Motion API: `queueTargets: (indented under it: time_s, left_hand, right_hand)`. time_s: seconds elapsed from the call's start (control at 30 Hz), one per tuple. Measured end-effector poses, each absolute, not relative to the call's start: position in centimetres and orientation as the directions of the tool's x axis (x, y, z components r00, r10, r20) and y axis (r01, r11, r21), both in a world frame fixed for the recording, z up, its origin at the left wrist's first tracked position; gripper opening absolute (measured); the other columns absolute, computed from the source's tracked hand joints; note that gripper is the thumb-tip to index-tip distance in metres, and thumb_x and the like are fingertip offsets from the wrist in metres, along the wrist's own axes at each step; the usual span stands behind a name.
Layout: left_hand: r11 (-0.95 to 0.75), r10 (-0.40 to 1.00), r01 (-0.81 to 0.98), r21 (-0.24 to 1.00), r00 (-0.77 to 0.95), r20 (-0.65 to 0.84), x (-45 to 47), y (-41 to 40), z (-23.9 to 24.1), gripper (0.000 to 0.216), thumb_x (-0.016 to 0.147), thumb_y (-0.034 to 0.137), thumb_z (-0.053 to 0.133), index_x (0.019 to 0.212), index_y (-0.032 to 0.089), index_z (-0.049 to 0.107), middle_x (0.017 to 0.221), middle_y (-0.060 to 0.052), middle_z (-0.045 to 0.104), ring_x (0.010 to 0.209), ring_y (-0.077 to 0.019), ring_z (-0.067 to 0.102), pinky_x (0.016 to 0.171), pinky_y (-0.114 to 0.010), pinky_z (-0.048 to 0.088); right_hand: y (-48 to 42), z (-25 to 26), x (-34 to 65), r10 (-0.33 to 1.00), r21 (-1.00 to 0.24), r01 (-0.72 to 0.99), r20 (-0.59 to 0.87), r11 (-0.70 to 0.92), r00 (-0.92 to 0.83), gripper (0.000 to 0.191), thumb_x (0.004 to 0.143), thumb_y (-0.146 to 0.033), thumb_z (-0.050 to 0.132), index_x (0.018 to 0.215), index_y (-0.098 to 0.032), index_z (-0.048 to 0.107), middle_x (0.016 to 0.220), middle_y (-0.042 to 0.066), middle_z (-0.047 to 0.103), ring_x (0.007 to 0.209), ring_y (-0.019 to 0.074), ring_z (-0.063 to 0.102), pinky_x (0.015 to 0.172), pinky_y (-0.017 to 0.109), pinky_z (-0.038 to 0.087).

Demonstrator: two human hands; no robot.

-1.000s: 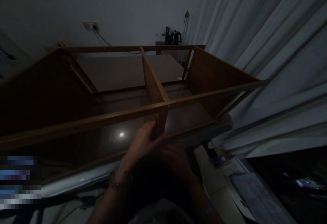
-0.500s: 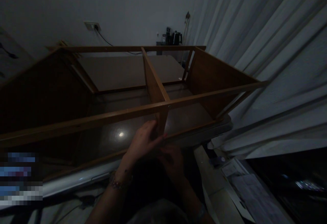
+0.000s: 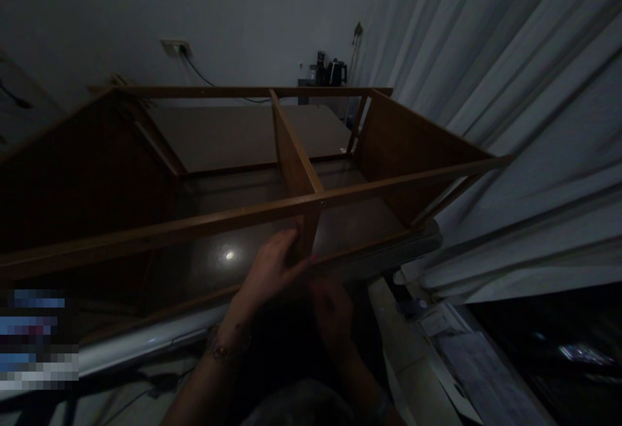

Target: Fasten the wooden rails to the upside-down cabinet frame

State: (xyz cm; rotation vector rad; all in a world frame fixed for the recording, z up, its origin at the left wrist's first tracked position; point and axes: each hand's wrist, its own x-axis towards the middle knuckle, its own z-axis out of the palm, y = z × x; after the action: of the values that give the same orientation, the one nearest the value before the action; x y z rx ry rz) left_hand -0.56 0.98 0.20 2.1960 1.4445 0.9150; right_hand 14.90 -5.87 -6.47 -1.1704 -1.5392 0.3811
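Observation:
A wooden furniture frame (image 3: 214,222) lies across a low table, its upper rails running left to right and a middle divider panel (image 3: 294,151) joining them. My left hand (image 3: 272,267) wraps round the upright wooden post (image 3: 310,225) at the near end of that divider, with the thumb on its near side and the fingers behind. Lower and just right of it, in deep shadow, is my right hand (image 3: 333,306), its fingers curled together. Whatever it may hold is too dark to make out. A bracelet circles my left wrist.
White curtains (image 3: 534,122) hang along the right. A black kettle (image 3: 335,72) stands at the back by the wall, and a socket (image 3: 175,48) with a plugged-in cord is at the left. Papers and boxes (image 3: 469,355) lie low at the right.
My right hand has drawn slightly right, away from the post. The left hand keeps its place on the post, and the frame has not moved.

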Motion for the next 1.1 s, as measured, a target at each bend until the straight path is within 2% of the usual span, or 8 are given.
queueTargets:
  time_s: [0.1, 0.2, 0.4, 0.5, 0.63, 0.9, 1.03, 1.1]
  left_hand:
    - [-0.417, 0.907, 0.676, 0.608, 0.263, 0.329, -0.5, 1.0, 0.3, 0.039, 0.088, 0.050, 0.061, 0.111, 0.018, 0.059, 0.110, -0.010, 0.068, 0.098, -0.0251, 0.065, 0.083, -0.037, 0.054]
    - [-0.413, 0.909, 0.671, 0.616, 0.259, 0.327, -0.5, 0.9, 0.4, 0.037, 0.088, 0.048, 0.061, 0.109, 0.018, 0.059, 0.108, -0.009, 0.068, 0.097, -0.0248, 0.066, 0.082, -0.037, 0.054]
    - [-0.425, 0.903, 0.664, 0.616, 0.261, 0.342, -0.5, 0.9, 0.4, 0.038, 0.088, 0.050, 0.060, 0.109, 0.018, 0.060, 0.106, -0.009, 0.069, 0.094, -0.0247, 0.066, 0.080, -0.037, 0.055]
    - [-0.433, 0.899, 0.662, 0.611, 0.274, 0.340, -0.6, 1.0, 0.3, 0.037, 0.088, 0.051, 0.059, 0.107, 0.019, 0.059, 0.105, -0.009, 0.069, 0.094, -0.0244, 0.066, 0.080, -0.036, 0.054]
    - [-0.425, 0.904, 0.655, 0.624, 0.270, 0.332, -0.6, 1.0, 0.2, 0.039, 0.088, 0.050, 0.060, 0.111, 0.018, 0.058, 0.111, -0.010, 0.068, 0.099, -0.0252, 0.065, 0.084, -0.038, 0.054]
    - [-0.427, 0.903, 0.658, 0.620, 0.276, 0.329, -0.6, 1.0, 0.1, 0.040, 0.089, 0.049, 0.059, 0.114, 0.019, 0.057, 0.110, -0.010, 0.067, 0.098, -0.0249, 0.065, 0.083, -0.039, 0.055]
    - [-0.427, 0.903, 0.648, 0.631, 0.274, 0.331, -0.6, 0.9, 0.2, 0.040, 0.089, 0.049, 0.059, 0.116, 0.019, 0.056, 0.114, -0.010, 0.066, 0.102, -0.0252, 0.064, 0.086, -0.039, 0.054]
    - [-0.428, 0.903, 0.643, 0.634, 0.273, 0.333, -0.6, 1.0, 0.2, 0.039, 0.089, 0.050, 0.059, 0.114, 0.019, 0.057, 0.113, -0.010, 0.066, 0.102, -0.0251, 0.064, 0.087, -0.039, 0.054]
  right_hand:
    - [-6.3, -7.1, 14.0, 0.889, -0.878, 0.340, 0.415, 0.336, 0.192, 0.028, 0.102, -0.029, 0.040, 0.096, -0.021, 0.067, 0.085, 0.005, 0.072, 0.076, 0.0166, 0.069, 0.067, 0.027, 0.055]
    - [-6.3, -8.0, 13.8, 0.884, -0.880, 0.337, 0.416, 0.334, 0.211, 0.026, 0.102, -0.029, 0.039, 0.114, -0.020, 0.060, 0.095, 0.006, 0.072, 0.079, 0.0159, 0.070, 0.069, 0.027, 0.056]
    - [-5.4, -9.3, 15.9, 0.757, -0.692, 0.513, 0.643, 0.508, 0.119, 0.018, 0.096, -0.038, 0.055, 0.094, -0.024, 0.065, 0.082, 0.004, 0.073, 0.074, 0.0187, 0.069, 0.067, 0.032, 0.054]
    - [-5.2, -8.8, 17.2, 0.647, -0.484, 0.650, 0.762, 0.586, -0.015, 0.011, 0.094, -0.032, 0.062, 0.085, -0.027, 0.067, 0.080, 0.001, 0.074, 0.074, 0.0189, 0.067, 0.070, 0.034, 0.048]
    - [-5.2, -8.0, 17.3, 0.640, -0.348, 0.766, 0.761, 0.541, -0.106, 0.022, 0.096, -0.032, 0.060, 0.075, -0.026, 0.065, 0.070, 0.000, 0.073, 0.065, 0.0175, 0.062, 0.067, 0.035, 0.037]
    - [-6.3, -7.3, 14.1, 0.850, -0.680, 0.662, 0.512, 0.316, 0.120, 0.045, 0.103, -0.036, 0.040, 0.065, -0.023, 0.058, 0.061, 0.000, 0.063, 0.062, 0.0170, 0.056, 0.065, 0.033, 0.037]
    - [-6.5, -7.3, 13.9, 0.885, -0.777, 0.564, 0.436, 0.279, 0.165, 0.044, 0.102, -0.040, 0.044, 0.064, -0.023, 0.059, 0.064, 0.001, 0.064, 0.064, 0.0172, 0.058, 0.064, 0.031, 0.041]
    - [-6.4, -7.6, 14.0, 0.871, -0.801, 0.531, 0.443, 0.276, 0.214, 0.033, 0.099, -0.043, 0.049, 0.078, -0.023, 0.064, 0.073, 0.002, 0.067, 0.068, 0.0179, 0.060, 0.064, 0.030, 0.045]
